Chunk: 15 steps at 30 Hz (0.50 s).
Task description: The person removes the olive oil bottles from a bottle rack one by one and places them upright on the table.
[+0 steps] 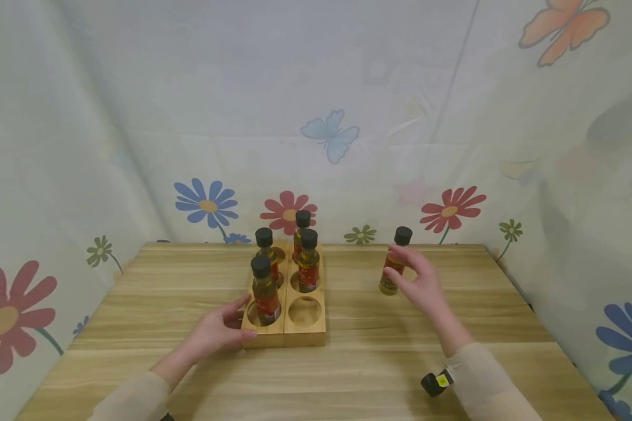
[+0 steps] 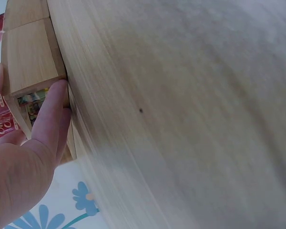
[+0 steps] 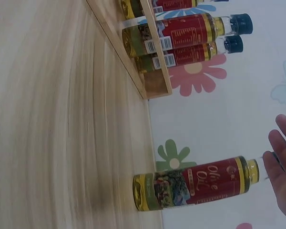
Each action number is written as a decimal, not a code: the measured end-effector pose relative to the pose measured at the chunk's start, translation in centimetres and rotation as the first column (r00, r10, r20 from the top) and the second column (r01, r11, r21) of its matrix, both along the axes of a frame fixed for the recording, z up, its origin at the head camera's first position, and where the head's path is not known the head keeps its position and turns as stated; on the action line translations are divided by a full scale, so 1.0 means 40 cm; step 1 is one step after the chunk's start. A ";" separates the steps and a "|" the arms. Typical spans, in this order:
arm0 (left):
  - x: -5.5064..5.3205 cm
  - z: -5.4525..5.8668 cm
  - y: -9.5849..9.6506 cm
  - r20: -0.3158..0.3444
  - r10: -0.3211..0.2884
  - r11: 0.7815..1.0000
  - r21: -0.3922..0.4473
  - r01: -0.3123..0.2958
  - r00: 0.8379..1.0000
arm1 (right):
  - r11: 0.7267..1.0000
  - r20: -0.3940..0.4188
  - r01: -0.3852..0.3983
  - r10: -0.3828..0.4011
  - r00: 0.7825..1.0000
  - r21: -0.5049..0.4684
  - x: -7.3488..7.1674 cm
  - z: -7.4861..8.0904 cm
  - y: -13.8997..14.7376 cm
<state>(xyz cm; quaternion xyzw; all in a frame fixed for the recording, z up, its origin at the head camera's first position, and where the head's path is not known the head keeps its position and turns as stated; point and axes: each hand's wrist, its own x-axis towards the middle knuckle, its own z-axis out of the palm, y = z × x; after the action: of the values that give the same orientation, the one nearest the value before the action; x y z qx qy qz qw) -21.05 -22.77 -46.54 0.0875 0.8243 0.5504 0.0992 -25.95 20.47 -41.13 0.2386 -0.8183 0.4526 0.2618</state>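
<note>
A pale wood-grain worktop (image 1: 358, 374) with darker streaks carries a wooden rack (image 1: 304, 338) of two rows set side by side and, apart from it to the right, one black-capped, red-labelled bottle (image 3: 195, 185) standing upright

Five bottles (image 1: 267, 304), five black caps (image 1: 260, 266), two wooden racks (image 1: 263, 340), six round holes (image 1: 304, 313), four bottles racked, one apart, one bench (image 1: 153, 292), two printed butterflies (image 1: 330, 138).
</note>
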 end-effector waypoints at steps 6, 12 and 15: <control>-0.001 -0.001 0.001 -0.005 0.008 1.000 -0.018 -0.008 1.000 | 0.998 -0.096 -0.030 0.036 0.995 0.057 -0.010 -0.008 -0.030; -0.001 -0.003 0.000 -0.001 0.010 1.000 -0.016 -0.010 1.000 | 0.995 -0.146 -0.062 0.072 0.987 0.075 -0.023 -0.024 -0.062; -0.001 -0.003 0.001 0.002 0.010 1.000 -0.016 -0.010 1.000 | 0.995 -0.152 -0.076 0.086 0.985 0.070 -0.027 -0.028 -0.080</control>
<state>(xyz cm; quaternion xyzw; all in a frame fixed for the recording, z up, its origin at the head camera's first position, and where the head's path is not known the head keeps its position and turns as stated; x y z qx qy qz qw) -21.09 -22.74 -46.66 0.0820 0.8290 0.5445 0.0978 -27.05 17.26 -42.26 0.3142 -0.7992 0.4167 0.2983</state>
